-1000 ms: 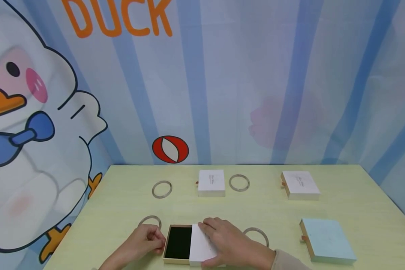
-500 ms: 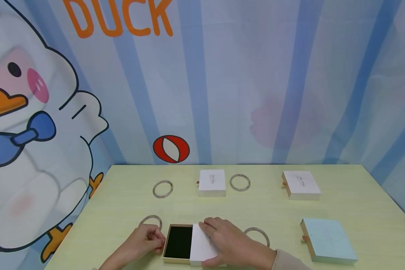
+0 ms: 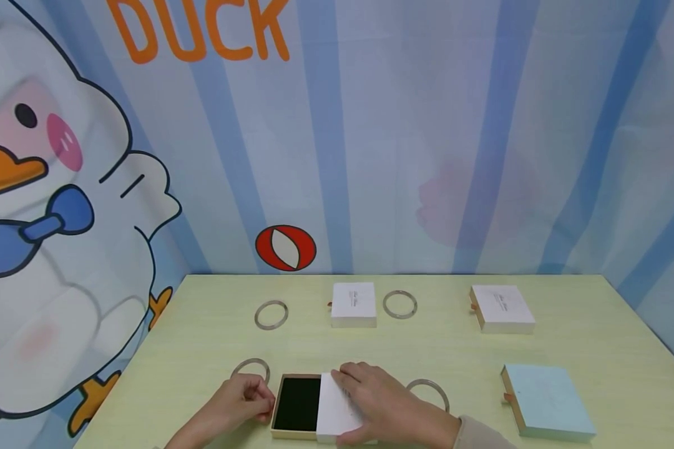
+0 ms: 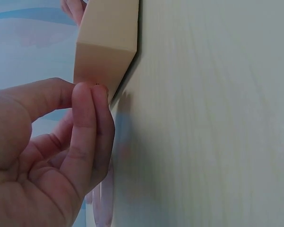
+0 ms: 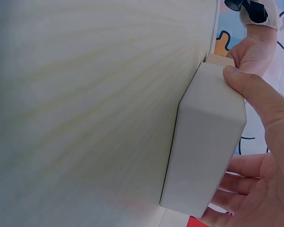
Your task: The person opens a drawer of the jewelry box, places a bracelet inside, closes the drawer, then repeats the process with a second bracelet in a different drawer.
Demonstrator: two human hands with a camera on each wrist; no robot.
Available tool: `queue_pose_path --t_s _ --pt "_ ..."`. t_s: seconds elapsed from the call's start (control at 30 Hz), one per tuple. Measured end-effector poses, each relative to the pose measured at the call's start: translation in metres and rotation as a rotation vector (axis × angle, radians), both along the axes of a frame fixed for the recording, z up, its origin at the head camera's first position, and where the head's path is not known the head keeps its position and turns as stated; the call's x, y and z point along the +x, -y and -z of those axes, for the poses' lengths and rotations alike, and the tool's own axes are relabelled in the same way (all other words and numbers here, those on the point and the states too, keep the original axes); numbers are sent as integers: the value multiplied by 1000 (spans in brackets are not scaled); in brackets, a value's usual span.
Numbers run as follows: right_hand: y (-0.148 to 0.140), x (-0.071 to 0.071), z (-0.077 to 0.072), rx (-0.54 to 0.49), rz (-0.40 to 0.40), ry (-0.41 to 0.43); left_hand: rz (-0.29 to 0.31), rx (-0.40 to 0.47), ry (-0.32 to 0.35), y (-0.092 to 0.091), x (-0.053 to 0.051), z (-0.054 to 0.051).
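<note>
A drawer-style gift box lies at the table's near edge, its black-lined inner drawer (image 3: 297,404) drawn partly out to the left of the white sleeve (image 3: 331,415). My left hand (image 3: 241,399) pinches at the drawer's end. In the left wrist view, thumb and fingertips meet against the tan end panel (image 4: 106,61); the pull tab there is almost wholly hidden. Over the sleeve lies my right hand (image 3: 390,405), gripping it with the thumb on the near side and the fingers on the far side. Beside the hands are a bangle (image 3: 251,360) and another bangle (image 3: 446,400), both partly covered.
Farther back lie a bangle (image 3: 271,328), a closed white box (image 3: 353,302), another bangle (image 3: 400,317) and a second white box (image 3: 502,307). A larger light-blue box (image 3: 547,399) sits at the right. A printed duck curtain (image 3: 371,156) stands behind the table.
</note>
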State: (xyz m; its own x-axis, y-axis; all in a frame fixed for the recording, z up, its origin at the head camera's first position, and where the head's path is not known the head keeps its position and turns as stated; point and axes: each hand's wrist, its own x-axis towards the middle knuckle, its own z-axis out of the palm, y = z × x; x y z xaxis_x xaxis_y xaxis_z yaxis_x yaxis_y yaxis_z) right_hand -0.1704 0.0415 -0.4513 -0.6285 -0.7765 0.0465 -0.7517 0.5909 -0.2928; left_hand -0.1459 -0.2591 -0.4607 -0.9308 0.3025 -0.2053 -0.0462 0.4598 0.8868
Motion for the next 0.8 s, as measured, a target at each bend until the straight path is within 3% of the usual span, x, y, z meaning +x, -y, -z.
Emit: queue_pose_path --t_s 0.27,0.57,0.8 --pt "0 0 0 -4 4 21 -5 -40 -3 -1 -1 -1" --pt "1 0 0 -8 5 15 -83 -168 -10 -4 -2 -6" --pt "0 0 0 -6 2 7 -89 -184 -98 -2 -4 -15"
